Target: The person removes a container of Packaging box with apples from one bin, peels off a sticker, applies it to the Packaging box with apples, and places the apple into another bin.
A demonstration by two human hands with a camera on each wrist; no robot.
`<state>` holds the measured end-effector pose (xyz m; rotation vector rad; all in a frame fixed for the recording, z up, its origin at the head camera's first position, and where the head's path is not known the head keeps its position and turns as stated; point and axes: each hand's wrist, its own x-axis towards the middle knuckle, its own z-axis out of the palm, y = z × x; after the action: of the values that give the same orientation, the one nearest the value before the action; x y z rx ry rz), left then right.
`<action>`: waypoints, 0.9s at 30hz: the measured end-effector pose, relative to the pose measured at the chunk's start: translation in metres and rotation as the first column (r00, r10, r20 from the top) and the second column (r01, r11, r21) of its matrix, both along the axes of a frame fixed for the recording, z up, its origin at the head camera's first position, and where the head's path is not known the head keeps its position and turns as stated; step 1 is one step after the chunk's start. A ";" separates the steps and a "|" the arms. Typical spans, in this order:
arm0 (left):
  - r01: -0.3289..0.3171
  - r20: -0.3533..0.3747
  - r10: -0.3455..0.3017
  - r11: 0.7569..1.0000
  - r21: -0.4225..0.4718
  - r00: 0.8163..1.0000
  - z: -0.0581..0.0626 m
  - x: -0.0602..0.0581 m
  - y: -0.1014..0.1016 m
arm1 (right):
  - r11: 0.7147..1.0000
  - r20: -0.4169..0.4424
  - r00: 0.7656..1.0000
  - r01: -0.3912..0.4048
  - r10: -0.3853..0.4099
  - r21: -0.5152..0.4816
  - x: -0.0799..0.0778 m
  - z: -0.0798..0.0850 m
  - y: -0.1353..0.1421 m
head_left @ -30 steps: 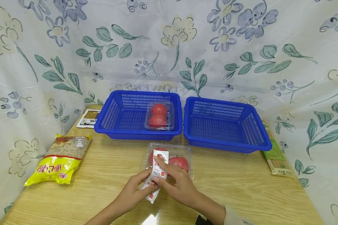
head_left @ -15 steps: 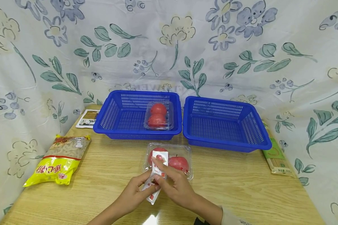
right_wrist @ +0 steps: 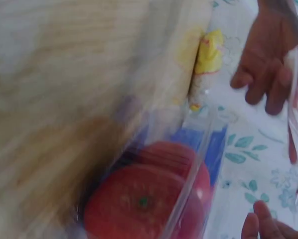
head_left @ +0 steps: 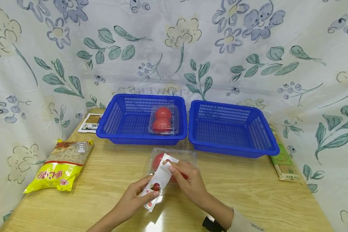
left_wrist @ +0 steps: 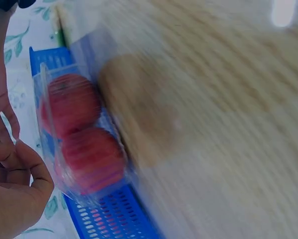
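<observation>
In the head view my left hand [head_left: 133, 195] holds the lower part of a white printed paper strip [head_left: 160, 178] between thumb and fingers. The strip carries small red fruit pictures and red lettering, with a plain white stretch in its middle. My right hand [head_left: 188, 180] pinches its upper end, where the paper folds over. Just beyond the hands, a clear plastic box [head_left: 191, 155] with red apples [head_left: 158, 161] lies on the table, partly covered by the right hand and strip. The left wrist view shows two apples [left_wrist: 94, 159] inside the box.
Behind stand two blue baskets; the left basket [head_left: 133, 140] contains another clear box [head_left: 176, 119] of red fruit, beside the right basket [head_left: 235, 149]. A yellow pasta bag [head_left: 61, 167] lies left, a flat white packet [head_left: 90, 123] behind it, a green noodle packet [head_left: 287, 166] right.
My right hand has shifted slightly right and up with the strip's upper end, turning it over. The strip is straighter, and its plain white stretch now shows. The left hand has moved slightly left.
</observation>
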<state>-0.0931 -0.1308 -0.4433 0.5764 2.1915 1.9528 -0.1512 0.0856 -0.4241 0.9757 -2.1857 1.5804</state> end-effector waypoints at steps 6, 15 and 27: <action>0.006 0.061 -0.009 0.999 0.051 0.998 -0.008 0.002 -0.018 | 0.997 0.045 0.997 0.070 -0.068 -0.045 -0.008 0.008 0.011; -0.222 0.126 0.220 0.975 0.006 0.967 -0.009 -0.009 -0.040 | 0.985 -0.330 0.930 0.171 -0.161 0.000 -0.029 0.001 0.024; -0.362 0.202 0.493 0.811 -0.459 0.847 -0.015 -0.032 -0.045 | 0.953 -0.523 0.834 0.277 -0.175 0.125 -0.033 -0.018 0.024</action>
<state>-0.1254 -0.1759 -0.4586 -0.3120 2.5529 1.5202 -0.1845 0.1099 -0.4425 1.0005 -2.0035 0.8803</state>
